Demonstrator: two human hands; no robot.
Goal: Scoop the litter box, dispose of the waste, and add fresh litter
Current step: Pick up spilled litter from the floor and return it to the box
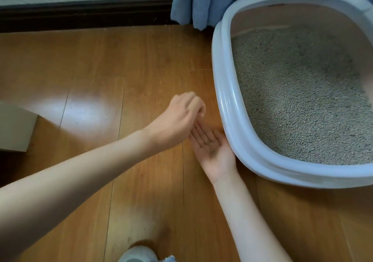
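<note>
Right hand [214, 150] lies flat and wide open, palm up, at centre frame against the litter box [226, 104], cupping stray litter grains [211, 143]. Left hand [177, 118] hovers above, fingers pinched narrow, probably dropping grains gathered off the floor [101, 76].

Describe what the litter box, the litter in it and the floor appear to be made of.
Litter box: smooth, pale blue-grey moulded plastic, by its rounded, glossy rim. Litter: fine grey granules, probably clay or mineral; the exact type can't be told. Floor: wood-look planks with seams and a sheen, either laminate or varnished wood.
</note>
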